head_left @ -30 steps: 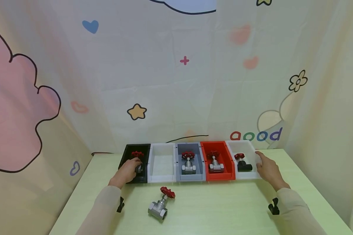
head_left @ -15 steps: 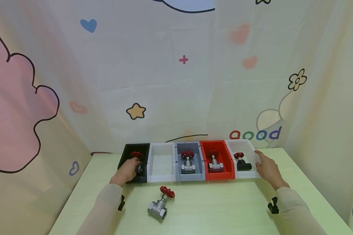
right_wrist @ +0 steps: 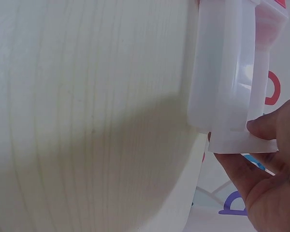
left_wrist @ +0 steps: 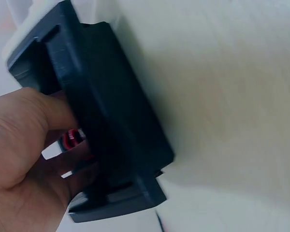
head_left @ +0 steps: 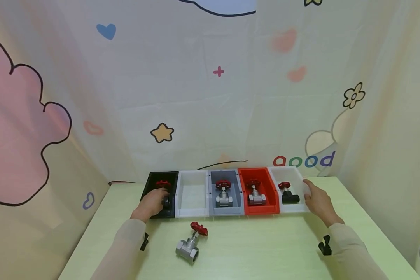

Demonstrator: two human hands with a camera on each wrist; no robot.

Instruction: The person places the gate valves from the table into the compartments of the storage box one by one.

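My left hand (head_left: 150, 203) reaches into the black bin (head_left: 154, 177) at the row's left end, fingers curled at a valve with a red handwheel (head_left: 163, 183). In the left wrist view, the bin's near wall (left_wrist: 121, 106) hides the fingertips and most of that valve. At the opposite end, my right hand (head_left: 320, 202) pinches the side wall of a white bin (right_wrist: 237, 140), thumb inside and fingers outside. This bin holds a valve with a black body (head_left: 290, 197) and red handwheel. A silver gate valve (head_left: 189, 247) with a red handwheel lies on the table before the row.
Between the end bins stand another white bin (head_left: 193, 212) with nothing in it, a grey bin (head_left: 226, 211) and a red bin (head_left: 262, 210). The grey and red ones each hold a silver valve. A printed curtain (head_left: 210, 105) hangs behind the table (head_left: 259, 249).
Hands and bins keep nearly the same places. The valve body under my left fingers shows slightly differently, while the whole head view has shifted a little.
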